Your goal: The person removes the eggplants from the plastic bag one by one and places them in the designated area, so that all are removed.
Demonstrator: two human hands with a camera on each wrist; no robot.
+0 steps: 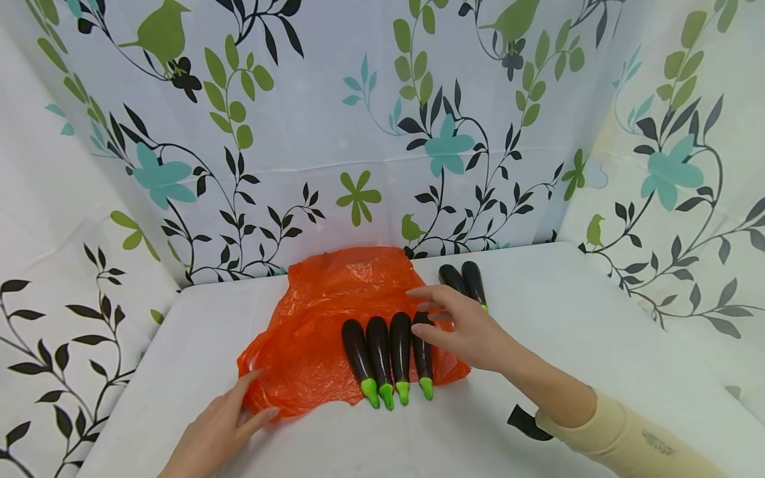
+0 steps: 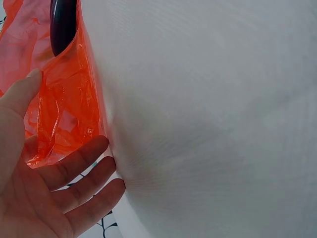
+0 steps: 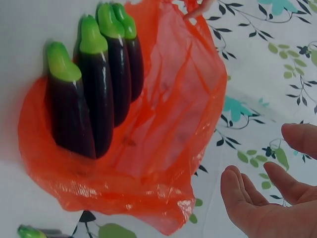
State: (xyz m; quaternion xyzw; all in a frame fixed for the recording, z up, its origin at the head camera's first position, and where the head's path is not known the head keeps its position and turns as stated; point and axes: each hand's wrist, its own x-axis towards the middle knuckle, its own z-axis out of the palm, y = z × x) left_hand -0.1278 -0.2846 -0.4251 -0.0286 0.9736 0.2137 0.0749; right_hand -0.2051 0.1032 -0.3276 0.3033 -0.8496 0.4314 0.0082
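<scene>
An orange-red plastic bag [image 1: 311, 372] lies spread out on the white table. Side by side on its right part rest several dark purple eggplants [image 1: 378, 345], their green stem ends toward the front, as the right wrist view also shows. At the bag's front left corner is my left hand [image 1: 218, 421], thumb and fingers apart; the left wrist view has its fingertips [image 2: 101, 144] right at the bag's edge. My right hand [image 1: 469, 328] hovers over the bag's right side, overlapping the rightmost eggplant in the head view. Its fingers are loosely bent and hold nothing.
Two more eggplants [image 1: 474, 282] lie behind my right hand, to the right of the bag. A small black strip [image 1: 527, 423] is on the table beside my right sleeve. A leaf-and-bird patterned curtain [image 1: 358, 133] stands behind the table and along both sides.
</scene>
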